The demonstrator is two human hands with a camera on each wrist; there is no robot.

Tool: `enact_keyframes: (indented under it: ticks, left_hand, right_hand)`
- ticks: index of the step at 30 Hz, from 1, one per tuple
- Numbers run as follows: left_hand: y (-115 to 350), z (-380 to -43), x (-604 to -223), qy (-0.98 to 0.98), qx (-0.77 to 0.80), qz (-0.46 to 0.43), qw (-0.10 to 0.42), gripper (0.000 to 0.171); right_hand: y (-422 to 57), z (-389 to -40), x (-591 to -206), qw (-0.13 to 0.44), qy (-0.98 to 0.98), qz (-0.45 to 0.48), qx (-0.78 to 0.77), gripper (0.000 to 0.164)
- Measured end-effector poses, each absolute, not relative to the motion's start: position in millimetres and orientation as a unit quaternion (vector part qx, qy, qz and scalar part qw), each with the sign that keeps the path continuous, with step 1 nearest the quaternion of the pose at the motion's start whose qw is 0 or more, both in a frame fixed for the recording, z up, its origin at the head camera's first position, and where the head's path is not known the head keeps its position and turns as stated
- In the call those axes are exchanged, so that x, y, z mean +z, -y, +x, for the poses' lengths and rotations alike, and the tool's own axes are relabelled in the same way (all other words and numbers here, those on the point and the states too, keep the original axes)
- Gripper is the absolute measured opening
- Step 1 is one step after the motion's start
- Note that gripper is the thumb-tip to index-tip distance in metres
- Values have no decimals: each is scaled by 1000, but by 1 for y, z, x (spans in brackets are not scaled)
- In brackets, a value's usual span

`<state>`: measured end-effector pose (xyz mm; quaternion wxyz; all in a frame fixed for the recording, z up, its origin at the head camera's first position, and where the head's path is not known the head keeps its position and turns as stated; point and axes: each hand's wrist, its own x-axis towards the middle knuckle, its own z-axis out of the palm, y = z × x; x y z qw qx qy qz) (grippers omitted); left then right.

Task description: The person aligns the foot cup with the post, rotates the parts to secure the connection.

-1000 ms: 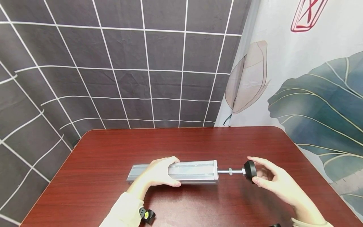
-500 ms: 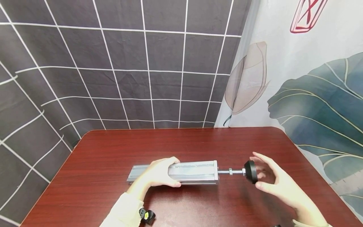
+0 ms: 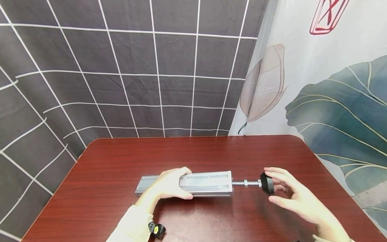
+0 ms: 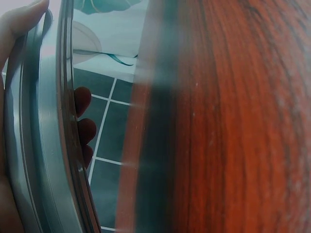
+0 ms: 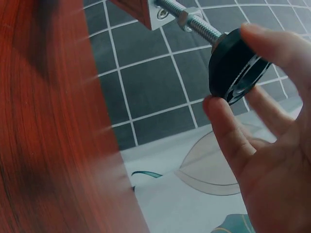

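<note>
My left hand (image 3: 171, 183) grips a silver aluminium profile (image 3: 205, 181) from above, thumb on the near side and fingers over the far side. In the left wrist view, fingertips (image 4: 86, 128) show past the edge of the profile (image 4: 48, 111). From the profile's right end plate sticks out a threaded rod (image 3: 239, 183) carrying nuts. At its end is a black round levelling foot (image 3: 267, 183). My right hand (image 3: 297, 198) pinches the foot's rim between thumb and fingertips. The right wrist view shows the hollow underside of the foot (image 5: 228, 68) facing the palm.
The red-brown wood-grain table (image 3: 187, 151) lies beneath both hands. A dark grid-patterned curtain (image 3: 175, 90) hangs behind it, with a white leaf-print curtain (image 3: 272, 124) at the right. A black strapped device (image 3: 157, 230) sits on the left wrist.
Half a second ago the right fingers were spread off the foot; now they have closed back onto its rim. The left hand and the profile stay where they were.
</note>
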<state>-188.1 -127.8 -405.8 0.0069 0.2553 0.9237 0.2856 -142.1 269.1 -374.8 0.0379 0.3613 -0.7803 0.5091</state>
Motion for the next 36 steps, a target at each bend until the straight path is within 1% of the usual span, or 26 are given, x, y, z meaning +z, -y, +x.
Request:
enact_keyframes:
  ticks: [4, 7, 11, 15, 18, 21, 23, 25, 28, 31, 33, 36]
  left_hand:
    - [128, -188, -406, -924, 281, 258, 5, 65]
    - [127, -188, -407, -925, 279, 259, 5, 65]
    - [127, -188, -407, -925, 279, 258, 5, 65]
    - [128, -188, -407, -925, 280, 256, 5, 65]
    - [127, -188, -407, -925, 282, 255, 6, 65]
    - [127, -188, -406, -925, 282, 256, 7, 64]
    - [127, -189, -406, -925, 281, 257, 6, 64]
    - [126, -189, -407, -924, 281, 257, 6, 64]
    - [127, -189, -407, -925, 280, 257, 6, 64]
    - [127, -188, -407, -925, 280, 257, 5, 65]
    - [127, -189, -407, -925, 280, 259, 5, 65]
    - [126, -189, -408, -924, 280, 260, 6, 64]
  right_hand:
    - [-267, -139, -372, 43, 831, 286, 475, 66]
    - [-265, -139, -373, 51, 844, 253, 471, 64]
    - [-264, -142, -376, 57, 829, 264, 491, 62]
    - [-264, -144, -377, 47, 806, 291, 512, 61]
    - [-266, -143, -376, 39, 815, 282, 504, 67]
    - [-271, -141, -372, 24, 826, 278, 489, 79]
    - [-275, -141, -371, 20, 829, 294, 476, 87]
    - [-278, -141, -371, 15, 820, 318, 476, 91]
    - [-280, -144, -374, 24, 779, 384, 495, 87]
    - [-279, -146, -376, 27, 753, 417, 508, 78]
    - [-278, -145, -376, 30, 765, 408, 498, 73]
    - [-278, -141, -372, 28, 801, 364, 475, 68]
